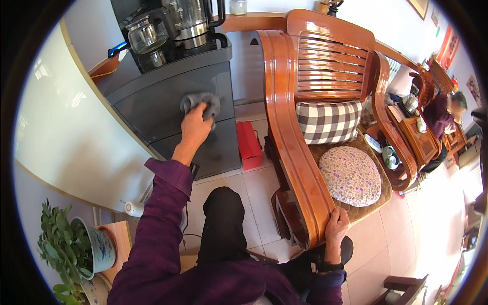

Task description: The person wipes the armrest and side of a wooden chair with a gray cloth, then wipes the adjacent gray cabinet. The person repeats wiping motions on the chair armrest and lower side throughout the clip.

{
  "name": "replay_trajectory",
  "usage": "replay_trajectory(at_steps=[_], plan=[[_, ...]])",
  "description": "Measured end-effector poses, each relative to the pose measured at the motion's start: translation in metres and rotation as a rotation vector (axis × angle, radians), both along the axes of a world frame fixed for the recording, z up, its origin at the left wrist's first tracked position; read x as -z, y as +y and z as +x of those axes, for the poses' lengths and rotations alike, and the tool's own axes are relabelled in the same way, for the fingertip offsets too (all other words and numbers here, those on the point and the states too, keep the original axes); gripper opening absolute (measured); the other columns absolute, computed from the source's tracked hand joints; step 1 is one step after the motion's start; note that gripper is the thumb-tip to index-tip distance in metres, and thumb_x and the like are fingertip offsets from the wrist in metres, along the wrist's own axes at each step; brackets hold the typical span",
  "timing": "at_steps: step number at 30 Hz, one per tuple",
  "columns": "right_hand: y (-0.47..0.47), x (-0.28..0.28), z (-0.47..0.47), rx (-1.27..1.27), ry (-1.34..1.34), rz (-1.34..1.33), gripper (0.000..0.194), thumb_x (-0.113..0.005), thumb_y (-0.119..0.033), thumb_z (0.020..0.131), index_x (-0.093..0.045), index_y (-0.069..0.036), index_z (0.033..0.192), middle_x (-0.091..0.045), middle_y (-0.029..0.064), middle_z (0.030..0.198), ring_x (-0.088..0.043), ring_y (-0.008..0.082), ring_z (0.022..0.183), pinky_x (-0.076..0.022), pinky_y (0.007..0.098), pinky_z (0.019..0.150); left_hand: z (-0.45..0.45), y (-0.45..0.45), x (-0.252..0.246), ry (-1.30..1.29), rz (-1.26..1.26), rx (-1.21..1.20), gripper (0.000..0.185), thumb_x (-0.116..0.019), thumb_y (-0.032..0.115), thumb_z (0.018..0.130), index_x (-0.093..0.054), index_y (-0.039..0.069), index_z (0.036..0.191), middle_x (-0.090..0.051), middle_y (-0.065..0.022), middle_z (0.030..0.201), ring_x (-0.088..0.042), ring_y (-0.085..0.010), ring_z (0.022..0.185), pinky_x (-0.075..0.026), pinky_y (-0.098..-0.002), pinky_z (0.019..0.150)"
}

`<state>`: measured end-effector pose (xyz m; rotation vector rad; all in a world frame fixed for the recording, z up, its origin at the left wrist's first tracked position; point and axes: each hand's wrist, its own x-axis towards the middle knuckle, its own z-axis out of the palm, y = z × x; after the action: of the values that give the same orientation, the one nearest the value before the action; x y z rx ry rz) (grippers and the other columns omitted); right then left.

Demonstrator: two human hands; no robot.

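My left hand (pixel 196 126) holds a bunched grey cloth (pixel 200 103) against the glossy dark front of a tea bar cabinet (pixel 164 99). The cloth rests on the upper panel, near its right side. On the cabinet's top stand a glass pot (pixel 146 36) and a glass kettle (pixel 187 19) with a steel base. My right hand (pixel 337 223) grips the front end of the left armrest (pixel 293 152) of a varnished wooden armchair (pixel 331 61). The thumb lies over the armrest's edge; some of the fingers are hidden.
A red box (pixel 249 145) stands on the floor between cabinet and chair. The chair bears a checked pillow (pixel 329 122) and a round floral cushion (pixel 350 176). A potted plant (pixel 95 244) is at lower left, near a white device (pixel 134 209). Another person (pixel 438 114) is at far right.
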<state>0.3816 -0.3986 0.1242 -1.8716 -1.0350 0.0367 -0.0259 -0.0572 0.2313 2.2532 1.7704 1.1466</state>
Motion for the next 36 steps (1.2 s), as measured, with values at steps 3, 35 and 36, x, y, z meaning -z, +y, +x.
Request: replay_trajectory(at_steps=[3, 35, 36], plan=[[-0.001, -0.002, 0.001, 0.0, 0.001, -0.006, 0.027, -0.056, -0.017, 0.104, -0.072, 0.004, 0.1, -0.069, 0.0206, 0.084, -0.067, 0.032, 0.08, -0.0525, 0.041, 0.074, 0.007, -0.02, 0.034, -0.148, -0.182, 0.08, 0.039, -0.071, 0.015, 0.086, -0.07, 0.004, 0.124, -0.075, -0.0225, 0.116, -0.07, -0.042, 0.11, -0.056, -0.0465, 0.093], [-0.001, -0.02, -0.005, 0.0, -0.005, 0.024, 0.017, -0.062, -0.01, 0.1, -0.074, 0.002, 0.1, -0.071, 0.0235, 0.091, -0.07, 0.0419, 0.082, -0.0555, 0.0454, 0.074, 0.256, -0.066, 0.066, 0.384, -0.095, 0.92, 0.047, -0.064, 0.035, 0.101, -0.062, 0.016, 0.144, -0.05, -0.0113, 0.159, -0.032, -0.0333, 0.156, -0.022, -0.0556, 0.127], [-0.001, -0.02, -0.005, -0.003, 0.0, 0.019, 0.017, -0.062, -0.009, 0.1, -0.074, 0.002, 0.101, -0.071, 0.0235, 0.091, -0.07, 0.0417, 0.082, -0.0555, 0.045, 0.073, 0.256, -0.065, 0.073, 0.356, -0.095, 0.917, 0.048, -0.062, 0.037, 0.102, -0.062, 0.016, 0.145, -0.05, -0.0106, 0.159, -0.032, -0.033, 0.157, -0.021, -0.0552, 0.127]])
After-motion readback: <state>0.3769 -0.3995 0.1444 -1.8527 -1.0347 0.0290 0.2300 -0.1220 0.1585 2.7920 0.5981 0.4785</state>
